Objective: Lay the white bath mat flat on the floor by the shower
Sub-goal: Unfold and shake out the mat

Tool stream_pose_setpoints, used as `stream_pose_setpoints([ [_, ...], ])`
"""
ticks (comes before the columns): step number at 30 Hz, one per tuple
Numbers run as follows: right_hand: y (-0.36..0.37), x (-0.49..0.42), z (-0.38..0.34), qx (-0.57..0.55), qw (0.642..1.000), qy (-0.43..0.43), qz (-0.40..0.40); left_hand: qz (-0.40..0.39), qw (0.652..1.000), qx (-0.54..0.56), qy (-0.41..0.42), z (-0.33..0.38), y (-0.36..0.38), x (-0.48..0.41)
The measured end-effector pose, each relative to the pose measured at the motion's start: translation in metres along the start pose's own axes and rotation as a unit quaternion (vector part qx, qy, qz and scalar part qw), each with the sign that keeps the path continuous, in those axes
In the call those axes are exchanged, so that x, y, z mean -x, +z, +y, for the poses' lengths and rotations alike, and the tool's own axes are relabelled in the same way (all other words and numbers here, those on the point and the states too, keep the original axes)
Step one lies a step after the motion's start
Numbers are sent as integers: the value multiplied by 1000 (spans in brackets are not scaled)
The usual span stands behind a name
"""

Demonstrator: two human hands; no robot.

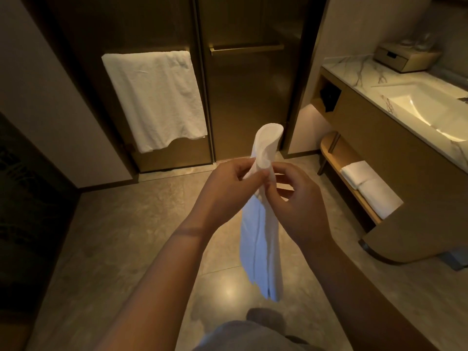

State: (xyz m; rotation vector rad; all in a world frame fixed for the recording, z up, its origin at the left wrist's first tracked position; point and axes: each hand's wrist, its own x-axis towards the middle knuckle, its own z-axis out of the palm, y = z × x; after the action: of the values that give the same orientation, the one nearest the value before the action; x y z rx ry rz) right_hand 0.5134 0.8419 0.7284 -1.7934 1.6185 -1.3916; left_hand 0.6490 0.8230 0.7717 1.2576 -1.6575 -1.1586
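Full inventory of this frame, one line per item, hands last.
bath mat: 1, white, bunched, hanging from both hands above the floor
hanging towel: 1, white, on the left glass door's bar
glass doors: 2, bronze-tinted, straight ahead
folded towels: 2, white, low shelf under the vanity
sink: 1, white, in the marble counter, right
box: 1, tan, far end of the counter
floor: beige tile
left hand: 1, pinching the mat's top
right hand: 1, pinching the mat's top
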Motion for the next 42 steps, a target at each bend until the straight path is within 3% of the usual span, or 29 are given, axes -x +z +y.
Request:
stream_pose_setpoints([
  [8, -3, 0, -4, 1, 1000, 15, 25, 42, 999, 8, 19, -8, 8, -1],
  [15, -5, -1, 1, 18, 998, 22, 55, 128, 992, -4, 16, -13, 21, -3],
  [26, -34, -15, 27, 8, 994, 78, 80, 199, 979, -28, 19, -20, -18, -9],
  [37, -82, -29, 85, 80, 976, 144, 142, 211, 977, -36, 1, -30, -34, -8],
  [42, -91, -36, 104, 112, 971, 161, 133, 191, 982, -13, 9, -28, -28, -9],
])
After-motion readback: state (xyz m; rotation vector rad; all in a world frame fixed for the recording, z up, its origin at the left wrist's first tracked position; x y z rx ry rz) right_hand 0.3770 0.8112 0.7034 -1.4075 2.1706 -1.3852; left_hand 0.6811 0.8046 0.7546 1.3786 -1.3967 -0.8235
